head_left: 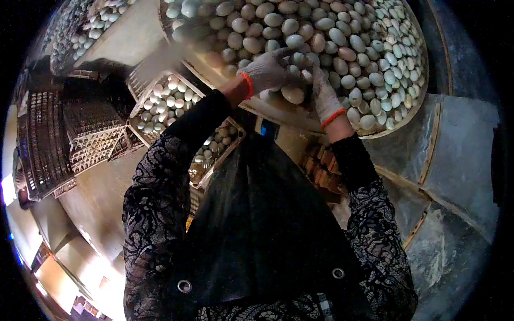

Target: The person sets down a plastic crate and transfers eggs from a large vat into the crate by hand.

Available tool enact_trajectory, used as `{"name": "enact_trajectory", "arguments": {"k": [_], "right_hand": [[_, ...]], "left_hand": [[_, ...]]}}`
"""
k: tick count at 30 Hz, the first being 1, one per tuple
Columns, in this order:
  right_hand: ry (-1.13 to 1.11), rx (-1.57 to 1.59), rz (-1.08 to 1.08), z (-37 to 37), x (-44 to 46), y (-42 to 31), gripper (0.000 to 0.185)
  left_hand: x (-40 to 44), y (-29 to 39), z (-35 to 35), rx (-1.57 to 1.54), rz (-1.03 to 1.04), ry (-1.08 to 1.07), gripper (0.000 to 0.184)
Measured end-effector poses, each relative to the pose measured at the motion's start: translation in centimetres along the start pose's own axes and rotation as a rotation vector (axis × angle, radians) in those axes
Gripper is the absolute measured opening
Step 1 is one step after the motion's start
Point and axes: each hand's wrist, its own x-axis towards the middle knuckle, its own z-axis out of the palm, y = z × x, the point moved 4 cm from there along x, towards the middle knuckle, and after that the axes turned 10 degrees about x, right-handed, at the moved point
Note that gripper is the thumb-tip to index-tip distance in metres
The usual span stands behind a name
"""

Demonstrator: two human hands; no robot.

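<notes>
A large round shallow container (321,128) with a pale rim is heaped with eggs (338,36), whitish, pinkish and pale green. Both my hands, in light knitted gloves with orange cuffs, are over its near side. My left hand (266,70) curls round a few eggs (293,94), its fingers reaching across them towards the right. Close beside it, my right hand (324,95) points upward, its fingers bent against eggs (307,76) in the gap between the hands. Part of the fingers of both hands is hidden by the eggs and shadow.
A plastic crate (134,126) of white eggs stands to the left, with another egg-filled crate (231,140) partly under my left arm. Dark stacked crates (45,142) are further left. A second heap of eggs (88,32) lies at upper left. Grey sheeting (463,160) with wooden strips covers the right.
</notes>
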Motion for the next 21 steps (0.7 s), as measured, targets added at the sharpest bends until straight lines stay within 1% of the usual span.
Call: {"name": "enact_trajectory", "arguments": {"k": [1, 3, 6, 7, 9, 10, 11, 12, 13, 15, 16, 17, 18, 19, 21], "right_hand": [[-0.009, 0.017, 0.0, 0.0, 0.4, 0.1, 0.058], [-0.028, 0.033, 0.004, -1.0, 2.2, 0.7, 0.058], [-0.04, 0.028, -0.005, -2.3, 4.0, 1.2, 0.059], [-0.022, 0.018, -0.002, -0.8, 2.8, 0.6, 0.059], [0.08, -0.009, 0.013, 2.7, -0.1, -1.4, 0.056], [0.184, -0.033, 0.027, 4.1, -1.5, -2.0, 0.053], [0.177, -0.038, 0.031, 4.2, -1.5, -2.0, 0.053], [0.114, -0.157, -0.09, 4.5, -1.3, -2.6, 0.052], [0.048, -0.275, -0.208, 4.7, -1.1, -3.1, 0.051], [-0.098, -0.505, -0.434, 5.5, -0.5, -3.6, 0.048], [-0.177, -0.614, -0.54, 6.2, -0.3, -3.3, 0.047], [-0.27, -0.533, -0.487, 7.2, 0.6, -1.9, 0.045], [-0.359, -0.45, -0.425, 8.4, 1.3, -0.6, 0.042], [-0.44, -0.37, -0.357, 9.5, 2.0, 0.8, 0.04], [-0.657, -0.513, -0.427, 13.2, 1.4, 3.4, 0.044]], "left_hand": [[-0.1, -0.1, 0.2, -0.003, 0.0, 0.005, 0.091], [-0.4, 0.0, -0.1, 0.07, 0.09, 0.132, 0.059], [-0.7, 0.1, -0.2, -0.002, 0.054, 0.151, 0.056], [-0.6, -0.1, -0.2, -0.005, 0.053, 0.156, 0.056], [-0.5, 0.2, -0.5, -0.161, 0.23, 0.155, 0.051], [-0.7, 0.2, -0.9, -0.164, 0.225, 0.16, 0.051], [-1.0, 0.6, -1.8, -0.144, 0.217, 0.188, 0.057], [-1.6, 1.0, -2.8, -0.125, 0.207, 0.218, 0.064], [-2.6, 1.9, -4.0, -0.129, 0.195, 0.231, 0.064], [-5.0, 2.9, -6.1, -0.046, 0.21, 0.338, 0.061], [-4.6, 1.3, -6.7, -0.134, 0.23, 0.305, 0.061], [-4.5, -0.5, -7.6, -0.219, 0.25, 0.277, 0.061], [-9.6, 2.9, -9.6, 0.011, 0.332, 0.45, 0.068], [-12.4, 3.7, -10.5, -0.174, 0.033, 0.329, 0.083], [-15.6, 1.4, -11.3, -0.278, 0.028, 0.415, 0.083]]}}
